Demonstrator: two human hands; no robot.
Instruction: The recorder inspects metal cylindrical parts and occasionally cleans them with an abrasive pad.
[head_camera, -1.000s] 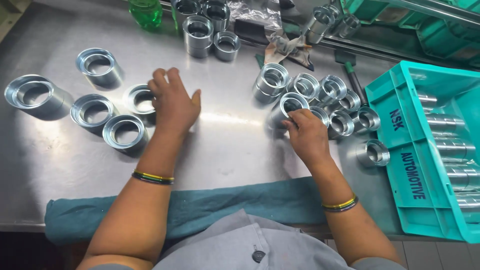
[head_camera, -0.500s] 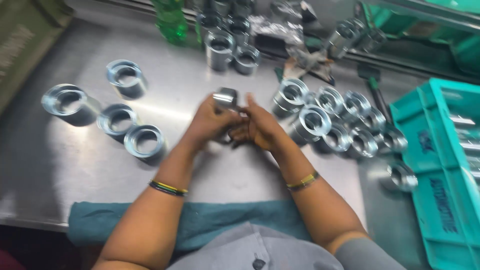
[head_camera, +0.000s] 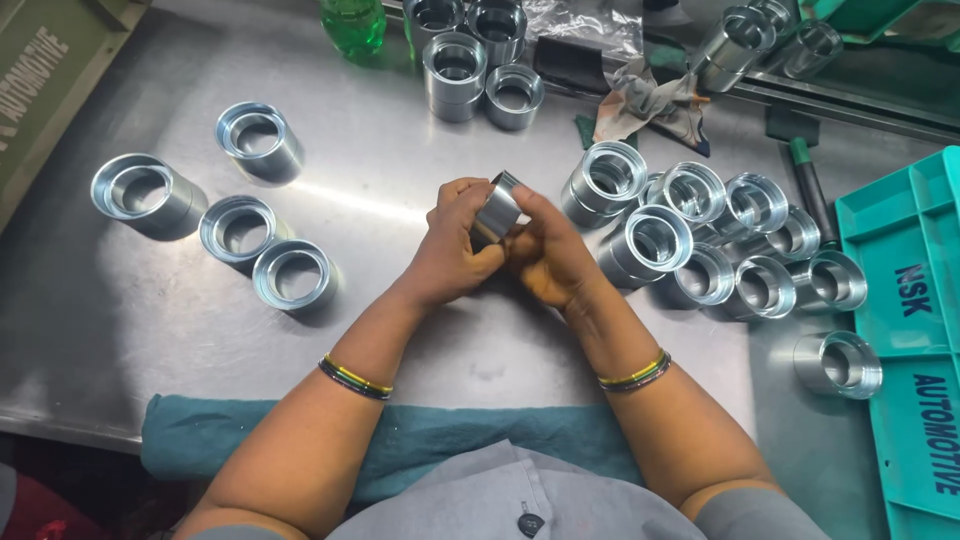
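Both hands hold one shiny metal sleeve above the middle of the steel table. My left hand wraps its near left side, and my right hand grips it from the right with the thumb over its top. Just right of my hands lies a cluster of several similar metal sleeves. To the left, several more sleeves stand apart from each other on the table.
A teal plastic crate stands at the right edge. More sleeves, a green bottle, a crumpled rag and a green-handled tool lie at the back. A teal cloth drapes the near edge.
A second ago my hands were apart, left on the left-hand sleeves, right in the cluster. They came together at the centre, holding one sleeve, which has since been turned between them.
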